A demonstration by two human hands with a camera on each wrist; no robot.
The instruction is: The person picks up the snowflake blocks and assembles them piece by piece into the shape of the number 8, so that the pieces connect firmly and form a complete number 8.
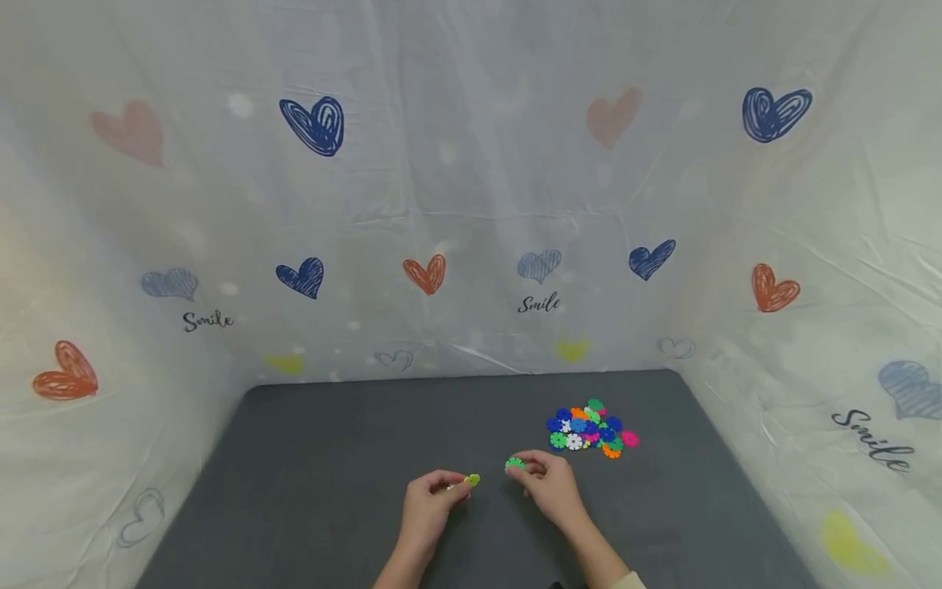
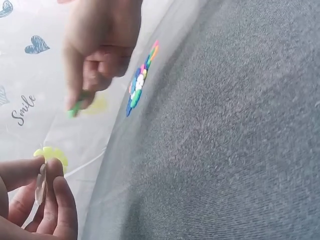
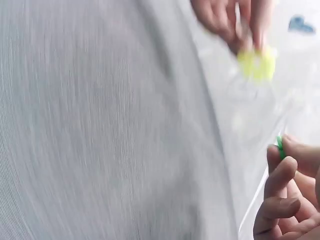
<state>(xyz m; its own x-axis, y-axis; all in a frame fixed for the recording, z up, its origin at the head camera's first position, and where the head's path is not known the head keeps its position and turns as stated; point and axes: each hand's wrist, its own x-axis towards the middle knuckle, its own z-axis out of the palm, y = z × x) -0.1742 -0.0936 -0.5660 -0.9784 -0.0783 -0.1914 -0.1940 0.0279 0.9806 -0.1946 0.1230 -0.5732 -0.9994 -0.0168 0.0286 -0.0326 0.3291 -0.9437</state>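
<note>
Between thumb and fingertips, my left hand (image 1: pixel 430 505) pinches a yellow notched plastic disc (image 1: pixel 473 479). A whitish disc (image 2: pixel 41 185) also sits between its fingers, set at an angle against the yellow one in the left wrist view. My right hand (image 1: pixel 548 484) pinches a green notched disc (image 1: pixel 514 464), seen nearly edge-on in the right wrist view. The two hands are a short way apart above the dark table, their held discs facing each other across the gap.
To the right, beyond my right hand, lies a loose pile of notched discs (image 1: pixel 578 425) in blue, green, white, orange and pink. The dark grey table (image 1: pixel 331 450) is bordered by a pale curtain (image 1: pixel 471 164) printed with hearts and the word "Smile".
</note>
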